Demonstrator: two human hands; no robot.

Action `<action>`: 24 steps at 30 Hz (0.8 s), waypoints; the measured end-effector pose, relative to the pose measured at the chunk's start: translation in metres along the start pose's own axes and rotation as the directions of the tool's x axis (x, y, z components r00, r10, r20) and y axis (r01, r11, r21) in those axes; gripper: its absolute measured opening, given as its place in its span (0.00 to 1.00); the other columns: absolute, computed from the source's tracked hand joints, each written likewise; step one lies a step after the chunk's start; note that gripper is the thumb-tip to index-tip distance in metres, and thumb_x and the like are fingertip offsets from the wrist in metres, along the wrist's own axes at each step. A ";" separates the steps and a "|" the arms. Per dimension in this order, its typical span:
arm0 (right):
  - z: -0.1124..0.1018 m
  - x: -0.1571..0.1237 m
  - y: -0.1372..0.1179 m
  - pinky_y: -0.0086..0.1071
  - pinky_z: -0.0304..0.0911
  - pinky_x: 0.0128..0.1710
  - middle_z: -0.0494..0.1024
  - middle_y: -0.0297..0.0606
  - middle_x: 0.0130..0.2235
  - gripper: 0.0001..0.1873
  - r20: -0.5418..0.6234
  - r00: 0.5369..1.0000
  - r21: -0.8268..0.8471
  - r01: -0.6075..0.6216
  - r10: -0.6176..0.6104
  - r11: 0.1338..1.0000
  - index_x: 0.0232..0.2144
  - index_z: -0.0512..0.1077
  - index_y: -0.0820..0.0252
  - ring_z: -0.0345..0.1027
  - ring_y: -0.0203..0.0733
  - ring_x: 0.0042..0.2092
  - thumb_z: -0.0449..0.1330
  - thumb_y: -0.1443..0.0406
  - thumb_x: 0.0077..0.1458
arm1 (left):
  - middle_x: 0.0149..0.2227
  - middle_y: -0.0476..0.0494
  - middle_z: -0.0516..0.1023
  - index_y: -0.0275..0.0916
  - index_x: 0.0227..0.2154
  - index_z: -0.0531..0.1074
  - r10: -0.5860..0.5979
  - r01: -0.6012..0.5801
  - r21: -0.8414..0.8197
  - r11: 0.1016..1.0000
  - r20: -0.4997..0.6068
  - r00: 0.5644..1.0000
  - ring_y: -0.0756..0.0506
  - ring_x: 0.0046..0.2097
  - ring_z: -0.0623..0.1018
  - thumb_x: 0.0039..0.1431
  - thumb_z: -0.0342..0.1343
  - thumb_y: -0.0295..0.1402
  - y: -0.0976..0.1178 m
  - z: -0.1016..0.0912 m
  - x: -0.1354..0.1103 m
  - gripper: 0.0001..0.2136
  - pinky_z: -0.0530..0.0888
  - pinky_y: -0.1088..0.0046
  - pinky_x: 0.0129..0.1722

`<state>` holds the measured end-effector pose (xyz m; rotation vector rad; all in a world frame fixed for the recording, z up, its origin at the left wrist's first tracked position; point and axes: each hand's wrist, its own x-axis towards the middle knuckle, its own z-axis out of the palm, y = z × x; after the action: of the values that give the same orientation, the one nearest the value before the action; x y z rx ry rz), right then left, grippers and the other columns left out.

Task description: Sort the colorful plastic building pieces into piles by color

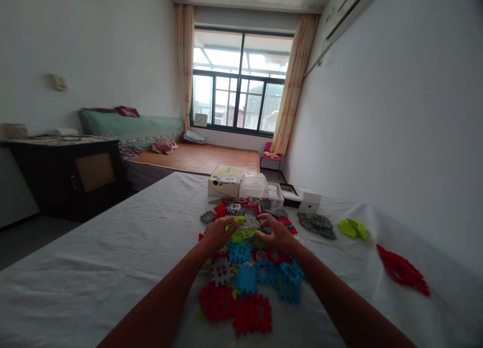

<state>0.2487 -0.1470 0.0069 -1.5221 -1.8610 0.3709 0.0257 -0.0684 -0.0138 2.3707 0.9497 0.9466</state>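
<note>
Both hands are over a pile of toothed plastic building tiles on a white sheet. My left hand [222,231] is closed, with a lime-green tile [239,220] at its fingertips. Facing it, my right hand [276,232] has curved thumb and fingers at the edge of a light grey lattice tile [251,222]; the exact contact is too small to make out. Just below the hands are another lime-green tile [237,236] and a blue tile [239,252]. A grey window tile [221,271] and red tiles [252,314] lie nearer to me.
Sorted stacks lie to the right: grey tiles [317,225], lime-green tiles [353,229] and red tiles [403,269]. Behind the pile stand a yellow box [225,182], a clear plastic container [253,184] and a white box [310,199]. The white sheet [113,267] stretches left.
</note>
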 end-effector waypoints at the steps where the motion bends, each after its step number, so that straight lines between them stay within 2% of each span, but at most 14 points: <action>1: -0.003 -0.002 0.003 0.33 0.63 0.38 0.77 0.36 0.36 0.23 0.008 0.999 0.067 -0.035 0.035 0.997 0.48 0.65 0.57 0.71 0.40 0.37 0.59 0.56 0.51 | 0.43 0.44 0.78 0.41 0.45 0.75 -0.004 0.004 0.000 1.000 -0.025 1.000 0.45 0.45 0.76 0.63 0.45 0.42 0.000 0.000 0.001 0.17 0.69 0.72 0.47; 3: -0.007 -0.005 0.009 0.32 0.64 0.34 0.77 0.35 0.32 0.20 0.016 0.997 0.150 -0.073 0.071 0.986 0.47 0.66 0.58 0.71 0.40 0.34 0.55 0.56 0.55 | 0.42 0.43 0.77 0.40 0.43 0.75 -0.011 0.011 0.007 1.000 -0.061 0.998 0.45 0.44 0.75 0.63 0.45 0.41 -0.003 -0.001 0.002 0.17 0.69 0.72 0.46; 6: -0.007 -0.008 0.018 0.33 0.65 0.35 0.78 0.35 0.31 0.15 -0.038 0.997 0.191 -0.054 0.062 0.980 0.43 0.68 0.59 0.73 0.41 0.34 0.52 0.56 0.57 | 0.38 0.43 0.75 0.39 0.35 0.75 -0.031 0.036 0.057 0.998 -0.085 0.996 0.45 0.41 0.74 0.63 0.44 0.41 -0.008 -0.002 0.003 0.17 0.69 0.71 0.44; 8: -0.006 -0.012 0.021 0.34 0.64 0.37 0.79 0.36 0.32 0.14 -0.072 0.997 0.183 -0.028 0.042 0.983 0.38 0.70 0.58 0.73 0.41 0.35 0.50 0.56 0.59 | 0.36 0.43 0.73 0.39 0.32 0.74 -0.046 0.055 0.107 0.993 -0.087 0.995 0.46 0.39 0.74 0.63 0.43 0.42 -0.010 -0.002 0.002 0.17 0.69 0.71 0.42; 11: -0.006 -0.017 0.021 0.33 0.63 0.38 0.78 0.36 0.32 0.18 -0.073 0.997 0.105 -0.026 0.034 0.994 0.32 0.72 0.57 0.72 0.40 0.35 0.48 0.54 0.61 | 0.33 0.45 0.71 0.40 0.30 0.73 -0.070 0.085 0.181 0.980 -0.087 0.994 0.46 0.36 0.73 0.63 0.43 0.43 -0.010 -0.004 0.002 0.17 0.68 0.71 0.39; 14: -0.006 -0.024 0.016 0.31 0.63 0.35 0.77 0.36 0.37 0.17 0.018 1.000 0.010 -0.015 0.015 1.000 0.39 0.73 0.56 0.70 0.39 0.34 0.60 0.53 0.52 | 0.31 0.46 0.70 0.40 0.29 0.72 -0.076 0.095 0.217 0.972 -0.091 0.993 0.47 0.35 0.72 0.63 0.42 0.44 -0.010 -0.004 0.004 0.18 0.67 0.72 0.37; 16: -0.005 -0.028 0.011 0.30 0.63 0.36 0.75 0.38 0.43 0.26 0.085 0.996 -0.041 0.032 -0.029 0.999 0.45 0.72 0.55 0.70 0.40 0.37 0.69 0.57 0.42 | 0.31 0.46 0.70 0.40 0.29 0.72 -0.057 0.074 0.218 0.973 -0.085 0.995 0.46 0.35 0.72 0.63 0.42 0.44 -0.010 -0.004 0.005 0.18 0.67 0.72 0.37; 17: -0.003 -0.030 0.009 0.30 0.63 0.36 0.74 0.38 0.44 0.27 0.103 0.993 -0.054 0.057 -0.052 0.997 0.45 0.72 0.55 0.69 0.39 0.37 0.70 0.60 0.39 | 0.31 0.46 0.70 0.40 0.28 0.72 -0.043 0.059 0.219 0.974 -0.079 0.996 0.46 0.35 0.72 0.63 0.42 0.44 -0.010 -0.004 0.005 0.18 0.67 0.72 0.37; 18: -0.002 -0.032 0.006 0.29 0.62 0.36 0.74 0.38 0.43 0.24 0.110 0.991 -0.053 0.077 -0.071 0.996 0.43 0.73 0.55 0.69 0.38 0.37 0.70 0.62 0.39 | 0.30 0.46 0.70 0.40 0.27 0.71 -0.030 0.046 0.220 0.974 -0.076 0.997 0.46 0.34 0.72 0.63 0.42 0.44 -0.011 -0.003 0.005 0.18 0.67 0.72 0.36; 21: -0.002 -0.030 0.001 0.27 0.61 0.32 0.75 0.34 0.33 0.08 0.080 0.993 0.049 0.085 -0.089 0.995 0.33 0.75 0.58 0.67 0.35 0.32 0.66 0.66 0.45 | 0.28 0.47 0.69 0.39 0.24 0.70 -0.001 0.016 0.219 0.976 -0.069 0.998 0.47 0.32 0.72 0.62 0.43 0.45 -0.015 0.000 0.006 0.19 0.67 0.72 0.35; 22: -0.005 -0.027 0.002 0.26 0.60 0.31 0.75 0.33 0.31 0.06 0.062 0.995 0.103 0.075 -0.082 0.992 0.31 0.75 0.59 0.67 0.34 0.31 0.64 0.65 0.47 | 0.28 0.47 0.69 0.39 0.23 0.69 0.004 0.011 0.215 0.976 -0.071 0.997 0.47 0.31 0.71 0.62 0.43 0.45 -0.017 0.000 0.006 0.19 0.67 0.72 0.34; 24: -0.020 -0.019 0.009 0.26 0.60 0.29 0.75 0.32 0.28 0.07 0.029 0.998 0.201 0.045 -0.052 0.979 0.30 0.75 0.59 0.67 0.34 0.29 0.63 0.62 0.49 | 0.28 0.48 0.69 0.39 0.23 0.69 0.010 0.006 0.207 0.978 -0.076 0.997 0.48 0.31 0.71 0.62 0.43 0.46 -0.022 0.001 0.007 0.19 0.67 0.72 0.34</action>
<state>0.2703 -0.1661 0.0093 -1.3401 -1.8242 0.5474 0.0206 -0.0488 -0.0242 2.5211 1.1254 0.9888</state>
